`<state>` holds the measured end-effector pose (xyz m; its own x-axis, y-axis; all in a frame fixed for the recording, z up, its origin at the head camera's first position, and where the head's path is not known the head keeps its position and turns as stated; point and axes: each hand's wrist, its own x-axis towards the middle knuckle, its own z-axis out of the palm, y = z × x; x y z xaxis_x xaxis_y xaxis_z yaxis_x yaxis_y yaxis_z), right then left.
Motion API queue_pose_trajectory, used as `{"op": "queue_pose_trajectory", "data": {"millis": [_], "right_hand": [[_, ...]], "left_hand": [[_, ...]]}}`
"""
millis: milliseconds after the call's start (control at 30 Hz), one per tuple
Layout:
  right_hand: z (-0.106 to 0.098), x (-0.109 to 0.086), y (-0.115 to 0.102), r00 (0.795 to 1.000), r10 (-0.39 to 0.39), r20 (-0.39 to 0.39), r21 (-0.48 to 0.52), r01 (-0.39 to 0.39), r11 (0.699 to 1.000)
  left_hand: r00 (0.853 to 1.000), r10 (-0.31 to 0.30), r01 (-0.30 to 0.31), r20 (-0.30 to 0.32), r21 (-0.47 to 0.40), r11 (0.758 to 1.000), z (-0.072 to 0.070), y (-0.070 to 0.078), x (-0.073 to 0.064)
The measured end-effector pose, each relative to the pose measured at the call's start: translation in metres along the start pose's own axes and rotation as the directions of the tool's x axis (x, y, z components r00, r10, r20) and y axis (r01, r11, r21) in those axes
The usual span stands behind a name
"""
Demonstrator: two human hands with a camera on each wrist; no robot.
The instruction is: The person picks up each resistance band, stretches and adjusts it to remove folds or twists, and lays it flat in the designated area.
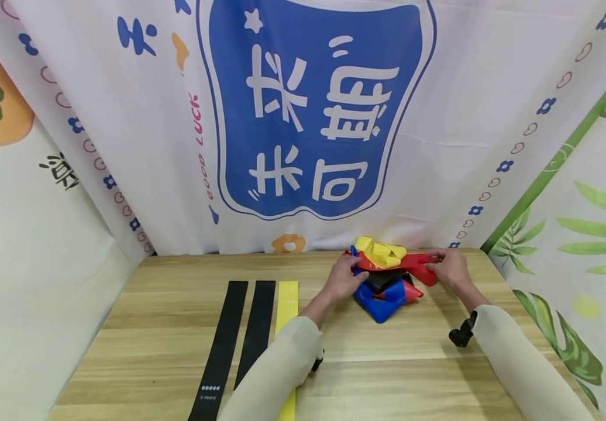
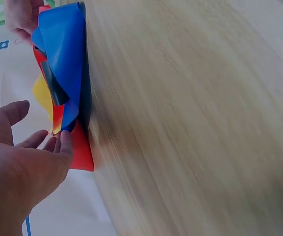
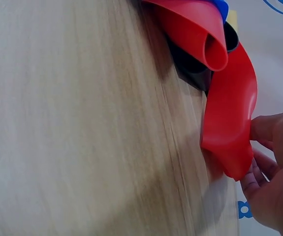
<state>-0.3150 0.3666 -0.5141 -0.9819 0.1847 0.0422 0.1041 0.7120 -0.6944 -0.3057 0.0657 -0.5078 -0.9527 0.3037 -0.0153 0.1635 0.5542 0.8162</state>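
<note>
A tangled pile of resistance bands lies near the table's back edge, with a yellow band (image 1: 382, 252) on top, a black band (image 1: 384, 280) in the middle and a blue band (image 1: 380, 309) in front. A red resistance band (image 3: 232, 105) runs out of the pile to the right. My right hand (image 1: 451, 270) pinches its outer end between thumb and fingers. At the pile's left side, my left hand (image 2: 28, 162) touches the bands with its fingertips, thumb standing apart. The left end of the red band (image 2: 82, 150) shows beyond those fingers.
Left of the pile, two flat black bands (image 1: 223, 339) and a flat yellow band (image 1: 288, 304) lie side by side on the wooden table (image 1: 166, 327). The nearer black one reads X-Heavy. A printed white curtain (image 1: 466, 117) hangs behind the back edge.
</note>
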Motion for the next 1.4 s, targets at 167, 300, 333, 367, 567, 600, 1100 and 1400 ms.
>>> {"op": "queue_pose_trajectory", "data": {"millis": [167, 300, 333, 367, 567, 600, 1100, 1400], "right_hand": [[0.001, 0.0, 0.002, 0.999, -0.034, -0.027, -0.033, 0.033, 0.999], [0.002, -0.001, 0.004, 0.997, -0.068, -0.047, -0.051, 0.066, 0.997], [0.003, -0.001, 0.005, 0.996, -0.069, -0.048, -0.051, 0.066, 0.997], [0.003, -0.002, 0.005, 0.996, -0.069, -0.048, -0.048, 0.066, 0.997], [0.005, -0.005, 0.005, 0.999, -0.038, -0.032, -0.027, 0.037, 0.999], [0.005, -0.006, 0.004, 0.999, -0.032, -0.03, -0.029, 0.031, 0.999], [0.003, -0.012, 0.003, 0.995, -0.006, -0.102, -0.012, 0.005, 1.0], [0.003, -0.013, 0.002, 0.994, 0.011, -0.105, -0.003, -0.011, 1.0]], "left_hand": [[1.0, 0.0, 0.0, 0.017, -0.029, 1.0, 0.001, 0.001, 0.001], [0.999, -0.042, 0.045, 0.034, -0.095, 0.994, 0.001, 0.001, 0.001], [0.997, -0.058, 0.062, 0.041, -0.11, 0.992, 0.001, 0.002, 0.001], [0.996, -0.071, 0.076, 0.046, -0.125, 0.989, 0.001, 0.002, 0.001], [0.991, -0.121, 0.13, 0.063, -0.165, 0.978, 0.001, 0.001, 0.001], [0.99, -0.124, 0.133, 0.063, -0.167, 0.977, 0.002, 0.001, 0.001], [0.995, -0.087, 0.076, -0.054, -0.187, 0.979, 0.006, 0.002, 0.003], [0.965, -0.083, 0.016, -0.25, -0.258, 0.966, 0.011, 0.003, 0.009]]}}
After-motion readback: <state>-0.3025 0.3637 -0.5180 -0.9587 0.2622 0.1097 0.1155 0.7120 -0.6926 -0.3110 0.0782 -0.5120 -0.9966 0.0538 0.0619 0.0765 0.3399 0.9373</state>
